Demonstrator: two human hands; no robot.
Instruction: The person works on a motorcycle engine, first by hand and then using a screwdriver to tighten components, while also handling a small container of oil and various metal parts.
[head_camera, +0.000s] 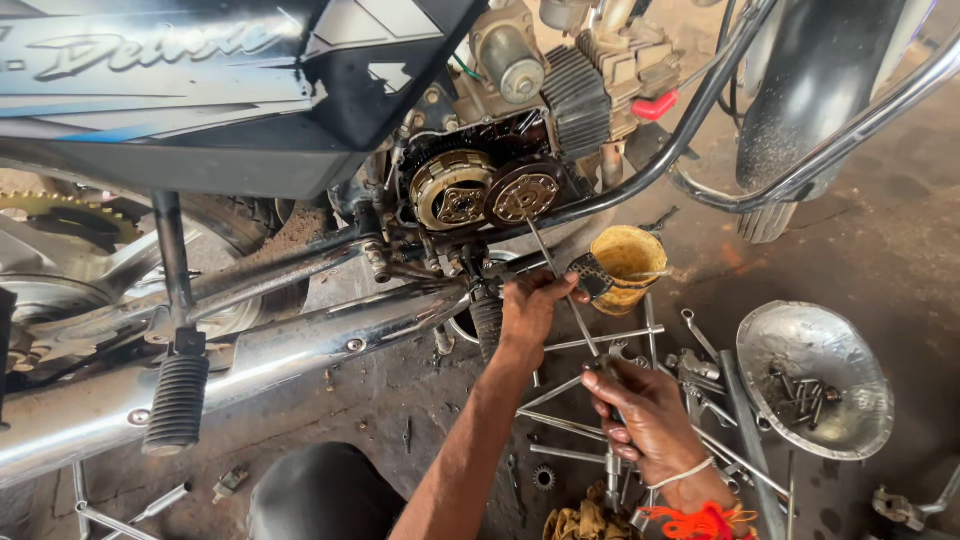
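Screwdriver (562, 290), a long thin steel shaft, runs from the right hand (645, 410), which is wrapped tight round its handle low in the view, up to the round slotted clutch hub (524, 195) in the open engine (500, 150). The left hand (530, 305) closes round the shaft midway, steadying it. Done well, the tip seems to need to sit square in its slot, with the push kept straight along the shaft so it cannot skid over oily metal. Beside the hub sits a ribbed brass-toned clutch (452, 190). Outward lie a grimy yellow cup (625, 265), scattered chrome spanners (600, 400), a dented metal bowl (775, 345) of bolts, and the shiny exhaust (260, 355).
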